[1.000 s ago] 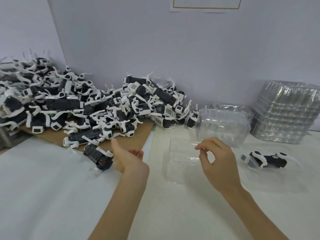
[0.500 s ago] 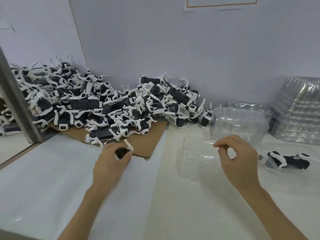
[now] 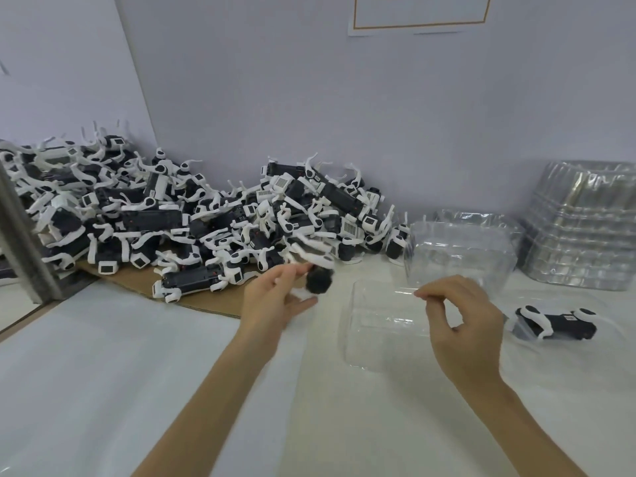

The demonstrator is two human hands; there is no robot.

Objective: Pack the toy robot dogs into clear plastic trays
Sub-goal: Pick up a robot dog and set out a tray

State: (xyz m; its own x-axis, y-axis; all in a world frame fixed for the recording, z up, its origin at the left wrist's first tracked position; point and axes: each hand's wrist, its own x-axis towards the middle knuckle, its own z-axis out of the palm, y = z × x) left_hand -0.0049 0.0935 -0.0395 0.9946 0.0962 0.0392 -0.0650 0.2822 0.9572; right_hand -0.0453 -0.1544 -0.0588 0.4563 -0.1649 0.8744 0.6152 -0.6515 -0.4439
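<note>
A: Well, your left hand [image 3: 275, 299] grips a toy robot dog [image 3: 318, 274], blurred, just beside the clear tray [image 3: 377, 342] your right hand [image 3: 463, 325] pinches by its rim.
B: What might go wrong?
A: Its legs could catch that flimsy wall; beyond, the heap of dogs [image 3: 206, 218] might slide.

Head camera looks forward and down, close over table [image 3: 103, 373]

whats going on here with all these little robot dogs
A person is packing toys. The left hand holds one black-and-white toy robot dog, blurred, beside the open clear plastic tray whose edge the right hand pinches. A big pile of dogs lies on brown cardboard behind; another dog lies at right, near a stack of empty trays.
</note>
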